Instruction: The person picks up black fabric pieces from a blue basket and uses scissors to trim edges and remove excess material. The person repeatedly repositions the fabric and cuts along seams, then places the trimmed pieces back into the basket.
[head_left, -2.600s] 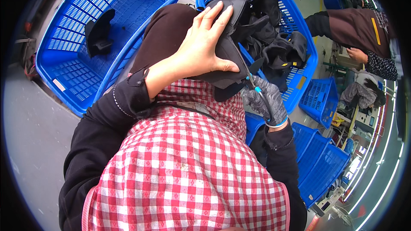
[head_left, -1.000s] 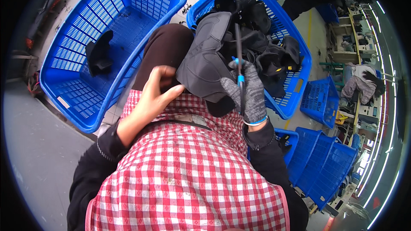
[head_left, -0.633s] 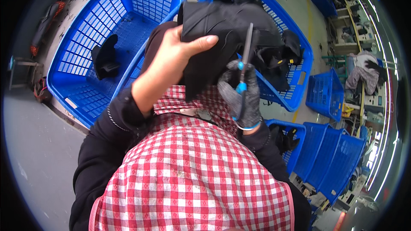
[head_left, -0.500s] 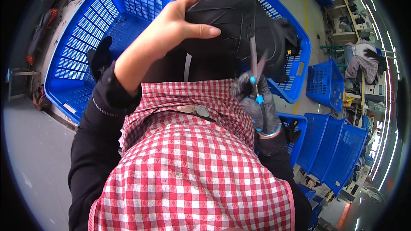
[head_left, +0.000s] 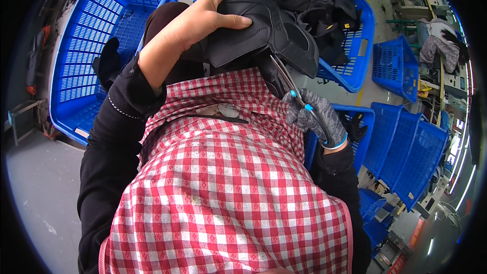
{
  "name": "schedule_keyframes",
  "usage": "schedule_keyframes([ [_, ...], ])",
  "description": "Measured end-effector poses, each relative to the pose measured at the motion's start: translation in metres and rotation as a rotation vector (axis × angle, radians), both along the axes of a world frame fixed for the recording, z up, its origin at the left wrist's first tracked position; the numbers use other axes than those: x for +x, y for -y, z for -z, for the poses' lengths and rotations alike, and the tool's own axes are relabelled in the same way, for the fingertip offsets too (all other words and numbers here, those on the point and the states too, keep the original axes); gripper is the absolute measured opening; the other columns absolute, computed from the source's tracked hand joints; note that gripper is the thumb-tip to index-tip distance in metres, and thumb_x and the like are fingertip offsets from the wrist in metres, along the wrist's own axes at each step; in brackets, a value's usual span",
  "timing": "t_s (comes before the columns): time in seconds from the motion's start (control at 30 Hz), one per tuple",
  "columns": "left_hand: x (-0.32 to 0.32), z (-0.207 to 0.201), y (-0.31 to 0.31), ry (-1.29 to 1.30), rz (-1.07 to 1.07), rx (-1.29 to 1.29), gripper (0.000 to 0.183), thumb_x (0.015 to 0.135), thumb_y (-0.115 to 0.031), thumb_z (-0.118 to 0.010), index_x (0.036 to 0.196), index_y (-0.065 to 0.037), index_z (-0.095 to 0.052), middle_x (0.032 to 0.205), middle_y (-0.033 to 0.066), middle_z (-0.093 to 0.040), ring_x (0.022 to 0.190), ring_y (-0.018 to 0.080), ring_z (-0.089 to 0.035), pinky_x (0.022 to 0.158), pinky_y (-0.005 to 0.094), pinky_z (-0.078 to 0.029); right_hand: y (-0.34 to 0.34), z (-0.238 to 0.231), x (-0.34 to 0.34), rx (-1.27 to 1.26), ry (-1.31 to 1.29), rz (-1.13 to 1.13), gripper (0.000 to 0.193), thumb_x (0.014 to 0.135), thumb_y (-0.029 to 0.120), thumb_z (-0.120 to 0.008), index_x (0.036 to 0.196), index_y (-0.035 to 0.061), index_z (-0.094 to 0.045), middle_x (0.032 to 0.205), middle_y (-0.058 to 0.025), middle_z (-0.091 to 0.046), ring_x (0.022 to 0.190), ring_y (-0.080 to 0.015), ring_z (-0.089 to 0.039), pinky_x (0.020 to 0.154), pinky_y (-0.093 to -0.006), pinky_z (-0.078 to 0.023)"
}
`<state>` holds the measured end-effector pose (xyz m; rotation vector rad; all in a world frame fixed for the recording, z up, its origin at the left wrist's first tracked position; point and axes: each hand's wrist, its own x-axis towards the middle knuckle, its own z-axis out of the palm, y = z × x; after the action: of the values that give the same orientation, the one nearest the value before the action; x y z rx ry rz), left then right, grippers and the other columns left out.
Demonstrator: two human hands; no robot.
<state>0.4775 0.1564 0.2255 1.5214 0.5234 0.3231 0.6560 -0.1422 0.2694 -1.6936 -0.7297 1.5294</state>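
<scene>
My bare left hand [head_left: 200, 23] grips a black stitched fabric piece [head_left: 248, 35] with moulded-looking panels, thumb lying on top and fingers hidden behind it. The piece hangs over my lap, above a red-and-white checked apron [head_left: 233, 172]. On my right hand [head_left: 317, 116] is a grey knit glove, its fingers wrapped round scissors [head_left: 285, 77] with light-blue parts. The blades lie close together and point up and left, with their tips at the lower edge of the piece. Whether they touch the material I cannot tell.
To the left stands a big blue slatted crate [head_left: 76, 86] with a black item at its near side. Ahead on the right, another blue crate [head_left: 350, 82] holds a heap of black pieces [head_left: 324, 15]. More blue crates [head_left: 406, 147] stand at the right, beside cluttered worktables.
The black piece has turned and come lower, so its stitched panels show. The scissor blades have closed from spread apart, and their tips have moved left to its lower edge.
</scene>
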Motion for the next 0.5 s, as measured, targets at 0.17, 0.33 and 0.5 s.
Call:
schedule_keyframes([
  [0.17, 0.003, -0.001, -0.001, -0.029, -0.035, 0.015, 0.088, 0.079, -0.032, -0.089, 0.144, 0.011, -0.046, 0.114, 0.0250, -0.071, 0.095, 0.0269, -0.076, 0.089, 0.0312, -0.061, -0.007, -0.002, 0.006, -0.035, -0.034, 0.034, 0.037, 0.096, 0.021, -0.073, 0.128, 0.0031, -0.065, 0.084, 0.0010, -0.069, 0.069, -0.0032, -0.058, 0.059, -0.0186, -0.043],
  [0.33, 0.004, 0.000, 0.001, -0.011, -0.034, -0.017, 0.085, 0.080, -0.031, -0.089, 0.142, 0.010, -0.049, 0.112, 0.0230, -0.072, 0.094, 0.0256, -0.076, 0.090, 0.0308, -0.061, -0.006, 0.005, 0.007, 0.050, 0.055, -0.008, 0.038, 0.098, 0.024, -0.070, 0.128, 0.0025, -0.065, 0.084, -0.0005, -0.069, 0.066, -0.0031, -0.056, 0.058, -0.0187, -0.041],
  [0.5, 0.005, 0.001, 0.006, -0.047, -0.047, -0.051, 0.083, 0.080, -0.032, -0.089, 0.141, 0.009, -0.050, 0.111, 0.0222, -0.072, 0.093, 0.0239, -0.076, 0.090, 0.0307, -0.061, -0.005, 0.008, 0.009, -0.001, -0.019, 0.044, 0.039, 0.099, 0.025, -0.069, 0.130, 0.0021, -0.065, 0.085, -0.0005, -0.069, 0.066, -0.0028, -0.056, 0.059, -0.0187, -0.042],
])
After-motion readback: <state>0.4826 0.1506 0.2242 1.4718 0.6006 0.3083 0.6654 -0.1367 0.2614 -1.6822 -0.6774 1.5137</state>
